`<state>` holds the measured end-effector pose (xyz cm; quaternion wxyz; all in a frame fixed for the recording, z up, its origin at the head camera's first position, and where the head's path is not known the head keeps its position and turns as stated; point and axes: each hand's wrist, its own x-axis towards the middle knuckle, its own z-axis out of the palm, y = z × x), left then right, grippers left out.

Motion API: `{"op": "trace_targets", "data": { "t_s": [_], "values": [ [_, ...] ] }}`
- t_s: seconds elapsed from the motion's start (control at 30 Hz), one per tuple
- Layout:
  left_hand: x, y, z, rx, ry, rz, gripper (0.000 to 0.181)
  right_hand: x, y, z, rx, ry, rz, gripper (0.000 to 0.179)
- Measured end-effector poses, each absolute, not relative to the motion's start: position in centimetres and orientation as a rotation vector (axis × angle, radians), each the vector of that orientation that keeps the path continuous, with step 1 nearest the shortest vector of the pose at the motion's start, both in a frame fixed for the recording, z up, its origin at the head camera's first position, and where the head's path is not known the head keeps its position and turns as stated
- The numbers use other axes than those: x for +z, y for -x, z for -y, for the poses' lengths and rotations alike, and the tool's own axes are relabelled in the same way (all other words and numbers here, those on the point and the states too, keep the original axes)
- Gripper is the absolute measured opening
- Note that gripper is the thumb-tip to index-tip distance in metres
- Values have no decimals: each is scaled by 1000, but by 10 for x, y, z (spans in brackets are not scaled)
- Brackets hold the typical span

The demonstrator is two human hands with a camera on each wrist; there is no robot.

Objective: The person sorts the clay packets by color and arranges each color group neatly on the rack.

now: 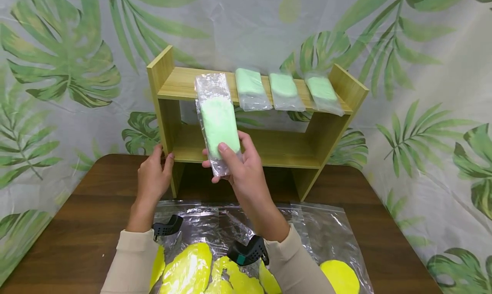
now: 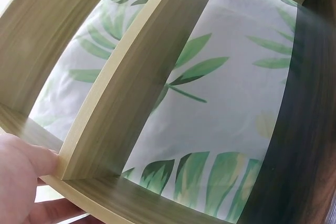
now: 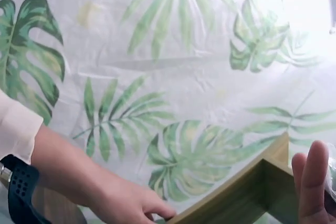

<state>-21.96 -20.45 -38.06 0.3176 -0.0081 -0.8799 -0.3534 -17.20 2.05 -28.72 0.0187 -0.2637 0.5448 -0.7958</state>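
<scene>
The right hand (image 1: 242, 164) pinches a pale-green rounded slab in clear plastic (image 1: 220, 121) before the light wooden two-tier shelf (image 1: 182, 85), whose left side the left hand (image 1: 153, 174) grips; shelving seems underway, calling for laying it flat beside three similar packets (image 1: 283, 85).

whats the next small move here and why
Probably the right hand should lower its bagged green slab onto the top shelf, left of three similar slabs: that stretch looks bare, and the left hand grips the rack's side.
</scene>
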Motion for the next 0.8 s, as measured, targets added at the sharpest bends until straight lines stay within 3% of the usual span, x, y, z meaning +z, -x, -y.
{"op": "trace_targets", "data": {
  "t_s": [0.27,0.63,0.8],
  "values": [
    [-379,220,203,-930,35,2311,39,-274,172,-16,-2514,707,-1551,38],
    [-380,219,204,-925,26,2296,36,-253,163,-24,-2453,931,-1065,56],
    [-382,219,205,-921,39,2280,34,-249,163,-23,-2439,1013,-1068,54]
  ]
}}
